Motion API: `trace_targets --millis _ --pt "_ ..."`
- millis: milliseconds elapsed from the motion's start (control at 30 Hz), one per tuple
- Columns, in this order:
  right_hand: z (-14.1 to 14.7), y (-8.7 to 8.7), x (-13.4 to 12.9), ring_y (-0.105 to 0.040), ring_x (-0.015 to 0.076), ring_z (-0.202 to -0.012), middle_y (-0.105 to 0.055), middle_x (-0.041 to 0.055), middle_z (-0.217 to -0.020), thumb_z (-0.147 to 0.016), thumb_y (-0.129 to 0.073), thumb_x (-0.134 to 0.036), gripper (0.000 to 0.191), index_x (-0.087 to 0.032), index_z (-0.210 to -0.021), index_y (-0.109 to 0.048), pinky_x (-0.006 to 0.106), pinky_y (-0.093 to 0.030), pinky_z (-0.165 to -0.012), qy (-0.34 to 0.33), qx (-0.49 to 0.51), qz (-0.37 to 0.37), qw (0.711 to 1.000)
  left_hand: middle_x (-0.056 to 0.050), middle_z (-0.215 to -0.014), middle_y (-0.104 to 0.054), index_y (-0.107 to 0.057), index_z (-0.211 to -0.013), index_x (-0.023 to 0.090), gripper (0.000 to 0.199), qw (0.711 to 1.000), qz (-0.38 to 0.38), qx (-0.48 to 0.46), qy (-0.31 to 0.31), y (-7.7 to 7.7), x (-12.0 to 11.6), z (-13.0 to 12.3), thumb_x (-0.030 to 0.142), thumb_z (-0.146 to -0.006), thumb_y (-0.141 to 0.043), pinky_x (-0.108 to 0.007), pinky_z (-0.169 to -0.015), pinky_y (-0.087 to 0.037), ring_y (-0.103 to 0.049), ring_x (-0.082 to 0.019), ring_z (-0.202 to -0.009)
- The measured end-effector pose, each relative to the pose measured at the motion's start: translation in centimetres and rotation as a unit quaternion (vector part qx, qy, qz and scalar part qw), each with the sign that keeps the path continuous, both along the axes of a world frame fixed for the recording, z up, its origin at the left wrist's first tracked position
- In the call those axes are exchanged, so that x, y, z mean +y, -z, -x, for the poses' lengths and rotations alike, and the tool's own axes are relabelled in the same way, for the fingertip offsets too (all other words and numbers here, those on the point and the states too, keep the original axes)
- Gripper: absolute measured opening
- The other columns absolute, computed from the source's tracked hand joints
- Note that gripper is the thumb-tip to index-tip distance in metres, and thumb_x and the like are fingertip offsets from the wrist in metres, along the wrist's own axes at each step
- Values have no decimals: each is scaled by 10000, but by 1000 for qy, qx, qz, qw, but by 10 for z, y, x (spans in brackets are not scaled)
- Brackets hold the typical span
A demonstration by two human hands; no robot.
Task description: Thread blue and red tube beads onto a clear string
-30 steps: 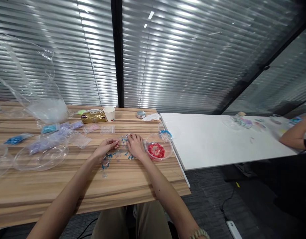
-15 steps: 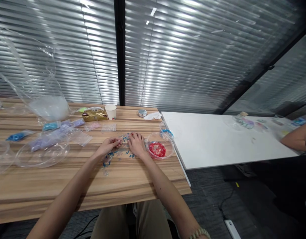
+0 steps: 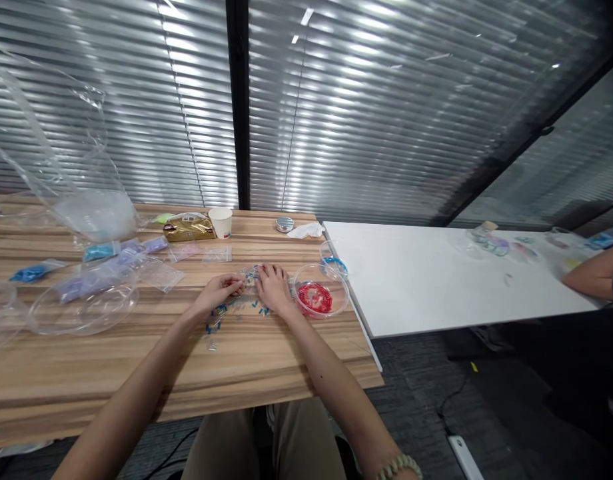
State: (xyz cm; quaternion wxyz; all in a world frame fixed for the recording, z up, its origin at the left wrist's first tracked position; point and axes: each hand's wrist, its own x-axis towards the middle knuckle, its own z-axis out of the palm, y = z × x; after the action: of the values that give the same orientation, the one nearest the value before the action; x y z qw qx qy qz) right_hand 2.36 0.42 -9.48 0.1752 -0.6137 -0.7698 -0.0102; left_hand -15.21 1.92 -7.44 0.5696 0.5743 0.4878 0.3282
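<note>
Small blue and clear pieces [image 3: 217,319] lie scattered on the wood-grain table in front of me. Among them, on the left, my left hand [image 3: 220,292] has its thumb and fingertips drawn together in a pinch; anything between them is too small to make out. My right hand [image 3: 273,287] rests palm down over the pieces, fingers stretched forward, its fingertips by the pile. Just right of that hand stands a clear round bowl [image 3: 344,301] with red pieces [image 3: 315,298] in it. Behind the bowl, a smaller clear cup [image 3: 330,251] holds blue pieces [image 3: 335,267].
On the left are clear plastic bowls [image 3: 51,325], small bags of blue [image 3: 31,272] and purple pieces [image 3: 86,285], and a large clear bag [image 3: 94,213]. A gold packet [image 3: 189,228], paper cup [image 3: 220,223], round tin [image 3: 284,225] and tissue [image 3: 306,231] stand behind. Another person's arm [image 3: 594,263] rests far right.
Both hands stay in nearly the same place and pose. The whole view has shifted very slightly.
</note>
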Motion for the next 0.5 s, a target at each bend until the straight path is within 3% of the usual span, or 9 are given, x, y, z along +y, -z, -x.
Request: trace_targets --millis 500 --pt "1 0 0 -370 263 -1160 -480 103 -1300 -932 -418 -274 331 -178 -1234 -512 431 -319 -982 0 5 -11 1000 -70 -813 -687 -691 -848 140 566 1000 -21 11 8 -1 1 -1 627 -562 -725 -281 -685 -448 -602 -188 -748"
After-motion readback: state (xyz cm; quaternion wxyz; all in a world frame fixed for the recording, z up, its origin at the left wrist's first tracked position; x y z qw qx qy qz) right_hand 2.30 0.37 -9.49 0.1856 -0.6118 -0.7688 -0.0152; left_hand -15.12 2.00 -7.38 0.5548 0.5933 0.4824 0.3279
